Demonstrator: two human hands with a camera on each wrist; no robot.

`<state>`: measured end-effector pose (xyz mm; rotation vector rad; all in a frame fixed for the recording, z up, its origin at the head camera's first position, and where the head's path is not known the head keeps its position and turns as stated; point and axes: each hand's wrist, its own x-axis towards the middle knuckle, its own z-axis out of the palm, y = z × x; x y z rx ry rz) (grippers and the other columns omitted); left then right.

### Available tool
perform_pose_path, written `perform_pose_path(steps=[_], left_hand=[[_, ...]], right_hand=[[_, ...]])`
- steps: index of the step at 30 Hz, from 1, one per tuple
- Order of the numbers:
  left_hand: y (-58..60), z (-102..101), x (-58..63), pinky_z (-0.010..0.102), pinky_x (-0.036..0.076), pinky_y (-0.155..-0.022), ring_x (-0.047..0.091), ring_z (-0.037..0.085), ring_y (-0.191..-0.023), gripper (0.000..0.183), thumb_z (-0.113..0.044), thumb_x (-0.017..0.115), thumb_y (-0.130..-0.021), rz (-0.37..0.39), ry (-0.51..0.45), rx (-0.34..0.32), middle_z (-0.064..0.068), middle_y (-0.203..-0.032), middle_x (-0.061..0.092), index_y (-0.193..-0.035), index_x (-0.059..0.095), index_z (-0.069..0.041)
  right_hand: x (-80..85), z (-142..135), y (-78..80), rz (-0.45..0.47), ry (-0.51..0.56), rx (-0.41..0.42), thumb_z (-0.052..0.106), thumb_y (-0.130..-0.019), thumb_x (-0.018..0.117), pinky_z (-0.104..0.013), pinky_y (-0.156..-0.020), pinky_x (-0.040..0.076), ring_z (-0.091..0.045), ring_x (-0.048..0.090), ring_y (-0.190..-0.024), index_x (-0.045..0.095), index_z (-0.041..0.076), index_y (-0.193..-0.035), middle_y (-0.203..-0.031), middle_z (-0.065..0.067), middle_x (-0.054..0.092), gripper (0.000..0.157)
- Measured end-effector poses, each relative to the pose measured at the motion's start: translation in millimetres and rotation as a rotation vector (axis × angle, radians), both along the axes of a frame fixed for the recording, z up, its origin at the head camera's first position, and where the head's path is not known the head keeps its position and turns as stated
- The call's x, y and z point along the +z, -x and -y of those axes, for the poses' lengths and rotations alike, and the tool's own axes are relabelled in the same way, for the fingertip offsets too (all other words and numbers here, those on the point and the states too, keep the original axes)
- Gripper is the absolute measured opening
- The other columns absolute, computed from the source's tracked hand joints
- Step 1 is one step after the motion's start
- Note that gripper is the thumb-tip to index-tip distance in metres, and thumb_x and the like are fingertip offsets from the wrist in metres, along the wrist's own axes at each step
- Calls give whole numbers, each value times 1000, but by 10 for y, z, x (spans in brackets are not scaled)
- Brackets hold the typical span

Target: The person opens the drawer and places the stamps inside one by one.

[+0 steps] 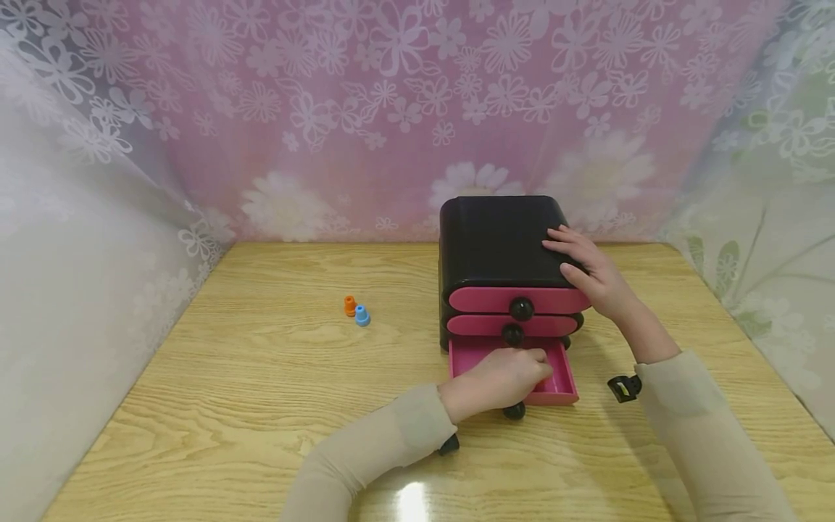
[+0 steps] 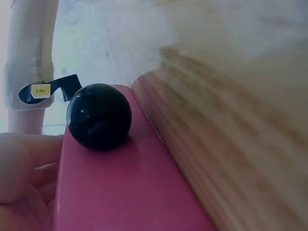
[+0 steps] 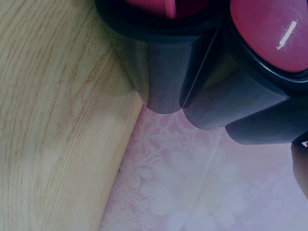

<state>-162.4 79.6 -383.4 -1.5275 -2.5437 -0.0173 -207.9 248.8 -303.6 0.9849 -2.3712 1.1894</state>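
Observation:
A small black cabinet [image 1: 502,239] with pink drawers and round black knobs stands on the table. Its bottom drawer [image 1: 553,399] is pulled out, while the upper two are closed. My left hand [image 1: 505,377] reaches down into that drawer with bent fingers; what lies under them is hidden. The left wrist view shows the drawer's pink front [image 2: 115,187] and black knob [image 2: 98,117], with the left hand [image 2: 24,168] behind the front. My right hand [image 1: 596,275] rests on the cabinet's top right edge, fingers extended. At the right wrist view's edge, part of that hand [image 3: 301,168] touches the black casing.
A small orange cone-shaped piece [image 1: 350,306] and a light blue one [image 1: 362,315] stand side by side, left of the cabinet on the wooden table [image 1: 261,377]. Behind the cabinet hangs a pink flowered curtain [image 1: 365,145]. Pale cloth flanks both table sides.

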Motion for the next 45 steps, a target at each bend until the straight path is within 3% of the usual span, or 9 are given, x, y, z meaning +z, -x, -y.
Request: perform_pose_path(steps=[35,45], left_hand=[[4,-120,-10,12,41,-55,50,2,-70,14,-17,59,-85,42,51,3,-7,-81,52,-94,67,-24],[4,-119,-27,11,40,-56,49,2,-70,15,-14,59,-85,50,34,-16,-7,-82,52,-94,67,-22]], right_hand=[[5,0,-13,-7,6,2,-5,-86,41,-60,-98,7,-47,13,-124,43,-17,-117,-127,-35,32,34],[-234,-175,212,-19,-3,-3,-3,-86,44,-56,-100,8,-36,15,-129,46,-8,-122,-133,-25,34,37]])
